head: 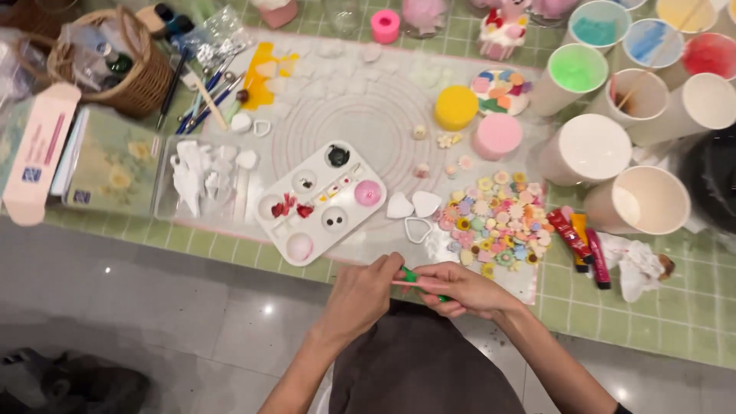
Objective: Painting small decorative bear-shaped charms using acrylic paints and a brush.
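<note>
Wicker comes first at my far left, a woven basket [134, 73] stuffed with small bottles, and below it a pale pink box [34, 149] lies on the green-checked tabletop [659, 322]. Next along, a clear tray of white cutters [205, 182] sits just beside a white paint palette [322, 203], whose wells hold dabs of red, pink and black. Near the edge, in front of the palette, my left hand [360, 295] is closed around one end of a thin pink stick with a small green piece [414, 280] on it, and my right hand [464, 291] pinches the other end, so both hands meet over my dark lap. Beyond my right hand lies a heap of small pastel flower charms [498, 222], then red paint tubes [579, 241], and paper cups [640, 199] stand at the far right.
</note>
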